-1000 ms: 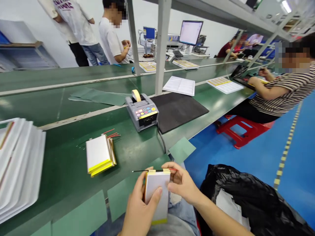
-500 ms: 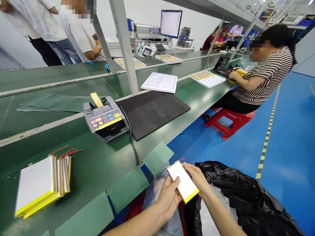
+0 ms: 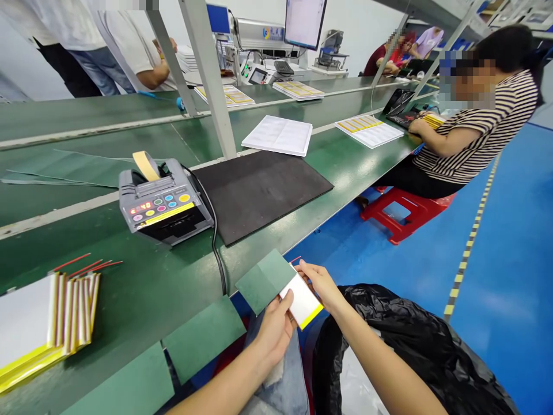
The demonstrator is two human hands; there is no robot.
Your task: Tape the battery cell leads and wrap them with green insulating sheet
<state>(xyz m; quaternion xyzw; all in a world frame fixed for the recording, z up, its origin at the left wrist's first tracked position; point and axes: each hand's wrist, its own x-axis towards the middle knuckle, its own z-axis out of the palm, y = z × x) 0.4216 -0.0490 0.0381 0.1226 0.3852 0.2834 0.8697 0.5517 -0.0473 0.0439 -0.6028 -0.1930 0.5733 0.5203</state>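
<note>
A flat white battery pack [image 3: 302, 301] with a yellow lower edge is held over my lap, just off the bench edge. My left hand [image 3: 276, 323] is closed around its left side, thumb on the white face. At the far right edge, my right hand [image 3: 319, 285] has its fingers closed on the pack beside a short red wire [image 3: 295, 260]. A green sheet [image 3: 265, 280] sticking out from the bench edge covers the pack's far end. More battery packs [image 3: 26, 317] with red wires are stacked on the bench at the left.
A tape dispenser [image 3: 166, 202] and black mat [image 3: 268, 193] lie on the green bench [image 3: 142, 300]. Other green sheets [image 3: 205, 340] hang along its edge. A black-bagged bin [image 3: 415, 340] stands at my right. A person in stripes [image 3: 479, 127] sits farther along on a red stool [image 3: 401, 213].
Both hands have moved the battery pack up and left, so its far end now lies beneath the green sheet. The view has shifted, and the bench items appear farther left.
</note>
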